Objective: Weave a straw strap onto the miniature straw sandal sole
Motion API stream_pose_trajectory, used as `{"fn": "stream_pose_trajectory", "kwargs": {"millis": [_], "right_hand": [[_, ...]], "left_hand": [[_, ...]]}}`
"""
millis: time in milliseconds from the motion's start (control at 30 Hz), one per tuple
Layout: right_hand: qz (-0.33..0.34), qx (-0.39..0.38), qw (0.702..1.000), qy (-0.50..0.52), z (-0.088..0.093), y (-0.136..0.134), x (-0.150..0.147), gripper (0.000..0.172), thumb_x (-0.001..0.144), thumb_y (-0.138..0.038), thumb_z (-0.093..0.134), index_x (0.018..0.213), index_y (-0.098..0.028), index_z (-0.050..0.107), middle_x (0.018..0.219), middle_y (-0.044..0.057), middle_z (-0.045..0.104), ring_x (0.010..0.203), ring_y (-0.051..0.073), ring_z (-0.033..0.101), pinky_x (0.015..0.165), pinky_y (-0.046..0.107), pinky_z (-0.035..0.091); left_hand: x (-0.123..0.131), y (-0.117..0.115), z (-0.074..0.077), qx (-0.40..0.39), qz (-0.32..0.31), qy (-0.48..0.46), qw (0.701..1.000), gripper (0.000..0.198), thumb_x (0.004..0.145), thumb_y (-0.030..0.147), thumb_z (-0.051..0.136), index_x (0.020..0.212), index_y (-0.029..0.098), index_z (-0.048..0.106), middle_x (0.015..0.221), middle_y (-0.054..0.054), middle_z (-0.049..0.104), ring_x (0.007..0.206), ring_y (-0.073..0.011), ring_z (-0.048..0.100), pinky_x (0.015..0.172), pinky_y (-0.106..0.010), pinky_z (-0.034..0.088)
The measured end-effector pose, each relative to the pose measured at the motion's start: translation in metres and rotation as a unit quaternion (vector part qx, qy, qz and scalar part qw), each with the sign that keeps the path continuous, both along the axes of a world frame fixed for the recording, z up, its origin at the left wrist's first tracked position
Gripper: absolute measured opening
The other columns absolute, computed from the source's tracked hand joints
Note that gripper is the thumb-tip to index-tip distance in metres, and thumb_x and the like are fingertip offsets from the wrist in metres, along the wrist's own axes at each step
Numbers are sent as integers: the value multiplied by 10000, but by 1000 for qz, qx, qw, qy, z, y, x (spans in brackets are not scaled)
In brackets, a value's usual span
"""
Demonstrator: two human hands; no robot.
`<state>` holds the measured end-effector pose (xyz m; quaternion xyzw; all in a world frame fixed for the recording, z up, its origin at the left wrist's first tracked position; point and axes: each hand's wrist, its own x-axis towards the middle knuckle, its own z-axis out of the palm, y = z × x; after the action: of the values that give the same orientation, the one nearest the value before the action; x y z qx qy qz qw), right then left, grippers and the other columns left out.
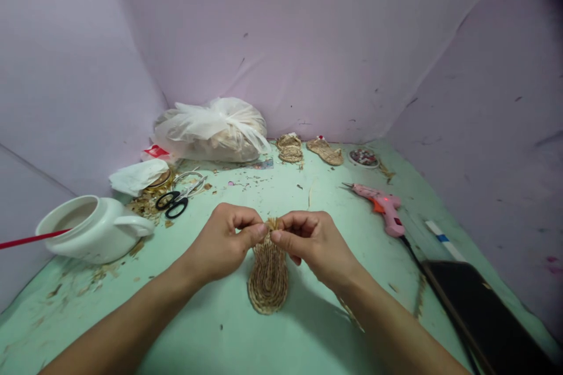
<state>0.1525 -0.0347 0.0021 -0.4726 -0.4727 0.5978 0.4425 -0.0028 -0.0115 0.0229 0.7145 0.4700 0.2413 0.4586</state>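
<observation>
A woven straw sole (268,278), coiled in long oval rows, hangs or stands between my hands above the green table; I cannot tell whether its wide lower end touches the surface. Thumb and fingers of my left hand (231,240) pinch its narrow far end from the left. From the other side, my right hand (310,240) pinches the same end, its thumb lying across the straw. A short tuft of loose straw (273,223) sticks up between the fingertips. Most of the narrow end is hidden by the fingers.
Left stand a white pot (101,228) with a red stick and black-handled scissors (176,202). A plastic bag (220,129), two straw slippers (325,150) and a bead dish (363,157) sit behind. Right lie a pink glue gun (382,205) and a dark phone-like slab (484,316).
</observation>
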Motion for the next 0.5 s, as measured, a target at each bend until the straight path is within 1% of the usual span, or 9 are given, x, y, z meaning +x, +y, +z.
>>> {"fn": "stream_pose_trajectory", "kwargs": {"millis": [100,200,300,400,467,500], "right_hand": [[8,5,1000,-1,-1,1,3,109,610,-230,665,602,-132,619,506,-42,497,433,47,364,411,206,290],[31,-5,999,13,-4,3,6,100,618,-224,661,642,-133,626,525,-39,508,443,53,384,427,209,311],[25,-18,999,32,-9,5,7,107,617,-231,667,659,-139,633,526,-41,506,437,58,393,431,217,326],[17,-27,999,36,-13,5,6,110,626,-251,669,643,-145,644,493,-47,481,413,57,378,414,219,306],[15,-36,999,36,-14,5,5,122,631,-268,668,633,-148,648,480,-49,470,402,54,364,407,219,292],[12,-41,998,38,-14,5,5,129,629,-274,669,633,-147,650,479,-49,469,400,53,360,405,219,287]], "left_hand": [[-2,3,2,11,10,7,1000,267,691,327,474,488,155,455,451,48,370,471,-77,327,474,-220,263],[-3,7,2,-20,22,4,1000,273,691,338,474,489,156,457,438,49,381,455,-75,334,470,-219,267],[-4,10,0,-31,29,-10,999,284,709,340,476,493,157,450,439,49,396,452,-72,339,474,-216,279],[-5,11,0,-17,41,-21,999,301,735,342,479,498,158,446,443,51,391,454,-72,344,477,-214,296],[-5,10,1,7,56,-45,997,263,749,356,481,588,149,507,509,39,449,481,-79,388,493,-214,335],[-5,10,2,21,54,-58,997,234,746,361,497,693,140,553,591,22,507,516,-85,427,520,-218,369]]}}
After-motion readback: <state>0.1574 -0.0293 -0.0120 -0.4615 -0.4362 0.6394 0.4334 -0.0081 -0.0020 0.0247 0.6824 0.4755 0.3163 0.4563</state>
